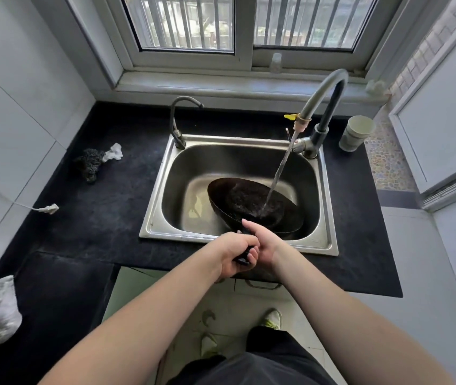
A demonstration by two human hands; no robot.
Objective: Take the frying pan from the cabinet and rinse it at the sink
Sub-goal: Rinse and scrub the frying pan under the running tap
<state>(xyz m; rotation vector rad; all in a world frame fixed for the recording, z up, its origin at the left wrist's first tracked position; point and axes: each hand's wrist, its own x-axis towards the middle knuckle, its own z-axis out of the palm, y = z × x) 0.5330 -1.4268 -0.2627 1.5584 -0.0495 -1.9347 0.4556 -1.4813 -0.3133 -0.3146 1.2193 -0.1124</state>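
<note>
Holding the black frying pan [251, 202] over the steel sink [163, 173], the person keeps it tilted inside the basin while a stream of water [279, 170] from the tall faucet [324, 101] strikes the pan's dark inner surface. The left hand [239, 252] is clenched around the pan's black handle [244, 255] just in front of the sink's near rim, and the right hand [262, 241] wraps the same handle right beside it, its forefinger stretched toward the pan's bowl. A second, smaller tap [179, 120] stands at the sink's back left corner. On the dark countertop [104, 212] to the left lie a dark scouring pad [89, 162] touching a crumpled white tissue [114, 152], and a pale cup [355, 133] stands to the right of the faucet. A stamp near the sink's front right corner is too small to read; no other writing shows.
</note>
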